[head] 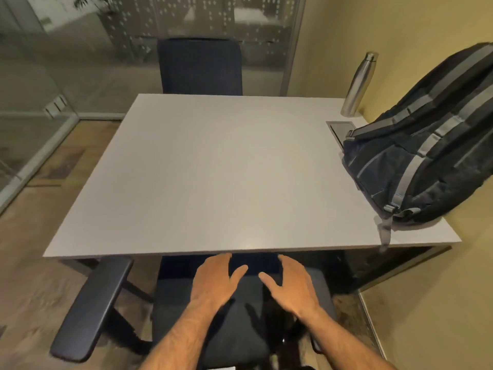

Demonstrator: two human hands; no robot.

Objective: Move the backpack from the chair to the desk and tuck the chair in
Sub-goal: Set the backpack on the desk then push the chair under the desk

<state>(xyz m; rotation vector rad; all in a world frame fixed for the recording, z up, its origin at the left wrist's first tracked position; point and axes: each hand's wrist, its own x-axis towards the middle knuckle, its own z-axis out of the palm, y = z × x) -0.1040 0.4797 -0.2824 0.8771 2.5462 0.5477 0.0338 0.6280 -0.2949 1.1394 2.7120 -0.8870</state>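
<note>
Now backpack [426, 145] lengthwise along desk [213, 169] right edge; both hands [213, 281] [290, 287] spread, empty, over chair [240, 316].

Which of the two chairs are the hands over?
The near chair, at the desk's front edge. Both open hands, left and right, are over its back; the far chair stands across the desk.
</note>
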